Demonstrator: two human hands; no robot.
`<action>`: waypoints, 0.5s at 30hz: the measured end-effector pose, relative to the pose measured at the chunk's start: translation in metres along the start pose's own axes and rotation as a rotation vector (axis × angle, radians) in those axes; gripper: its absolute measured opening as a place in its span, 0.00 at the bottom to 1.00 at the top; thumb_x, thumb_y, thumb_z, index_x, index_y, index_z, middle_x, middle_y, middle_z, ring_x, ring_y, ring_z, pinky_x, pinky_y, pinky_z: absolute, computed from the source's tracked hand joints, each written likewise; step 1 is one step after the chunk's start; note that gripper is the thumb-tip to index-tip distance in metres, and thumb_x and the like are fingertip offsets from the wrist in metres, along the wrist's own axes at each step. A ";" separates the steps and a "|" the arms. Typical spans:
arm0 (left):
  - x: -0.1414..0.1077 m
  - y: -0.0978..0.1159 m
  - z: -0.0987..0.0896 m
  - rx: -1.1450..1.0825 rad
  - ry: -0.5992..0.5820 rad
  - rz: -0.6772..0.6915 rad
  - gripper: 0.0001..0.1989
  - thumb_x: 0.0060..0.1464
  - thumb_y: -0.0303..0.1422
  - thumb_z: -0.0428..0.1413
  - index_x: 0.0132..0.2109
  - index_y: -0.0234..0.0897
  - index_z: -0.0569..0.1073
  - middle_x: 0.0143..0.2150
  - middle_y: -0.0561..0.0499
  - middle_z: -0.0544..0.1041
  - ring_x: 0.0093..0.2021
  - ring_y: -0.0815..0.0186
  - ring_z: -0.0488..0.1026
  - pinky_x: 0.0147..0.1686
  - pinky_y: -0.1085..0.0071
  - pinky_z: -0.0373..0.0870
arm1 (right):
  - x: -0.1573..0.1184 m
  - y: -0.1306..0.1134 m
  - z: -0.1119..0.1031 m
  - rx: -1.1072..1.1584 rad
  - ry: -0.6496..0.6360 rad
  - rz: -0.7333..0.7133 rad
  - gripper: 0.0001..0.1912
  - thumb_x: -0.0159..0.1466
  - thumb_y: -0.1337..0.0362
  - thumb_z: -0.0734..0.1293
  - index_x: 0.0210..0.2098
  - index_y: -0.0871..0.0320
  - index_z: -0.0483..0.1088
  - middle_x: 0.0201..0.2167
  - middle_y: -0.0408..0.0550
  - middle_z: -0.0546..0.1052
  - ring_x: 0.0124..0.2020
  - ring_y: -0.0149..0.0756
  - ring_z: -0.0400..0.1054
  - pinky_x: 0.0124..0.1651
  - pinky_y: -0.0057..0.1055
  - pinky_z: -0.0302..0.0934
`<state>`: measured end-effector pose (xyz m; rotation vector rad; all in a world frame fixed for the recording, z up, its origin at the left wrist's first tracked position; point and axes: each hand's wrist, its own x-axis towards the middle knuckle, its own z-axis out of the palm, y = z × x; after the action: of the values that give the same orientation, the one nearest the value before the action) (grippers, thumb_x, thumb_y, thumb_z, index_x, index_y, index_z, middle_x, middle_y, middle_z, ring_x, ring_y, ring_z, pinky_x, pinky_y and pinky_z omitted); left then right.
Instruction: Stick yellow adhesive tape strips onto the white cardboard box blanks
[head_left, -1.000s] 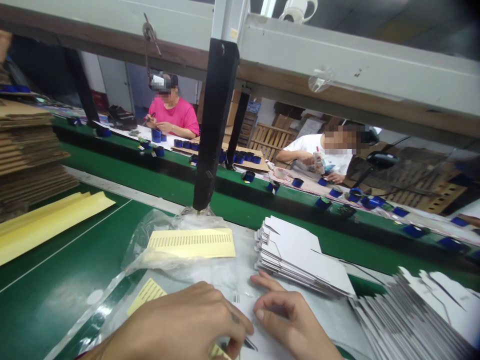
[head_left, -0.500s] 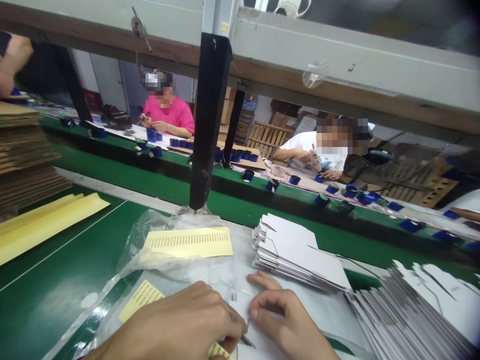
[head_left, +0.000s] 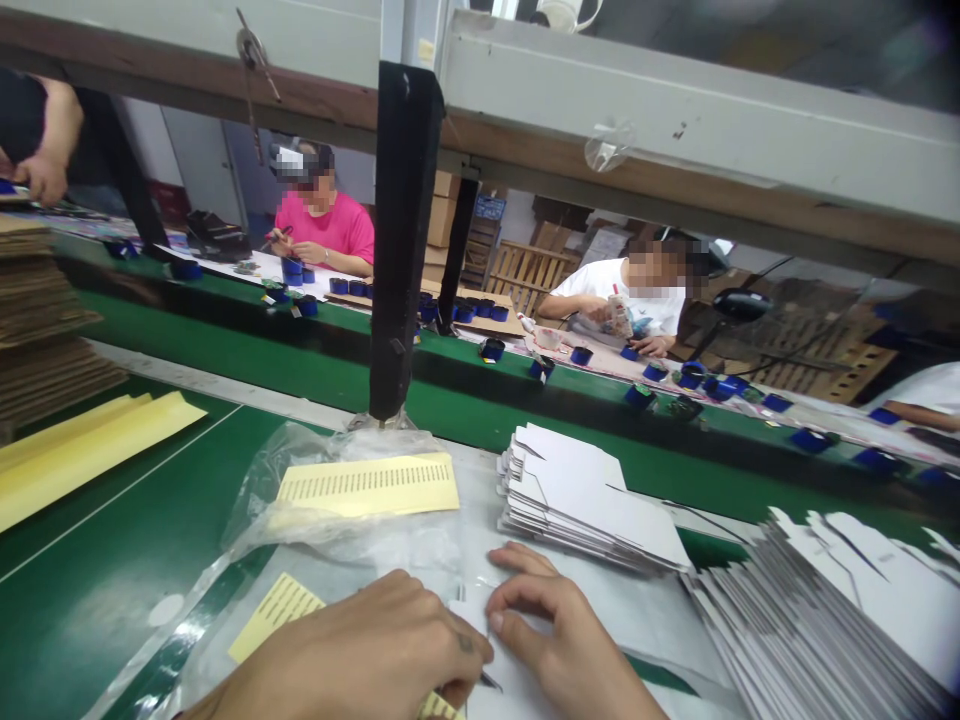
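The carton [head_left: 514, 692] lies flat on the bench right under the two hands, plain white and smooth, with a dark slit showing near the left fingertips. The left hand [head_left: 390, 640] comes in low, back up, its fingers bent downward; from here I can't tell whether they pinch anything, though a yellow label sheet [head_left: 439, 706] peeks out below them. The right hand [head_left: 551, 625] rests opposite, fingers loosely curved and spread, clasping nothing, tips against the white card.
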<state>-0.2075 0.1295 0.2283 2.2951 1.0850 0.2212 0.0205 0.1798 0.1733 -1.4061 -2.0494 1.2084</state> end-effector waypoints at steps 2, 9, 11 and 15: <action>0.001 -0.003 -0.002 -0.014 -0.038 0.012 0.10 0.53 0.25 0.57 0.41 0.42 0.79 0.44 0.52 0.84 0.46 0.55 0.81 0.49 0.65 0.68 | 0.001 0.003 0.000 -0.017 0.028 -0.025 0.10 0.62 0.59 0.67 0.36 0.49 0.81 0.64 0.51 0.73 0.73 0.52 0.56 0.73 0.54 0.48; 0.002 0.001 -0.005 0.001 -0.055 -0.028 0.09 0.55 0.26 0.59 0.41 0.42 0.79 0.43 0.52 0.84 0.46 0.55 0.81 0.47 0.65 0.68 | 0.003 0.001 0.001 0.010 0.117 -0.047 0.16 0.56 0.59 0.71 0.43 0.55 0.80 0.58 0.57 0.78 0.65 0.54 0.66 0.69 0.52 0.54; 0.002 0.004 -0.004 0.014 -0.050 -0.053 0.08 0.54 0.24 0.60 0.40 0.41 0.78 0.42 0.53 0.84 0.45 0.56 0.81 0.47 0.66 0.67 | 0.005 -0.002 0.000 -0.024 0.100 -0.031 0.13 0.52 0.62 0.73 0.38 0.55 0.80 0.58 0.56 0.78 0.65 0.55 0.66 0.69 0.52 0.54; 0.000 0.007 0.000 0.016 0.035 -0.056 0.08 0.55 0.23 0.62 0.40 0.41 0.78 0.42 0.55 0.84 0.46 0.57 0.81 0.46 0.68 0.66 | 0.008 -0.003 -0.001 -0.052 0.113 -0.053 0.11 0.52 0.65 0.73 0.36 0.53 0.78 0.55 0.52 0.79 0.61 0.54 0.69 0.66 0.50 0.56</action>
<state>-0.2033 0.1259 0.2321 2.2791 1.1717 0.2324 0.0161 0.1867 0.1754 -1.4005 -2.0401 1.0368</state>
